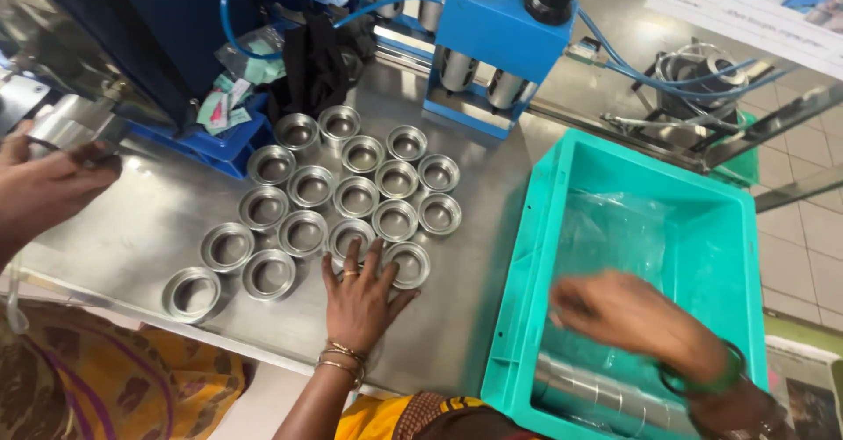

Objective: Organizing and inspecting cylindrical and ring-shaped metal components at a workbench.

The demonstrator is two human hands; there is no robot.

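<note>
Left hand [358,295] rests flat against metal cups [351,196]; right hand [628,317] over teal crate [518,256].

Shiny silver cups [356,198] on a dull grey steel table [149,220], a turquoise crate [527,256] lined with clear plastic, a bright blue machine [500,27] with blue hoses, gold bangles [342,358], a green bangle [724,365], yellow patterned cloth [114,378], pale floor tiles [808,229]
</note>
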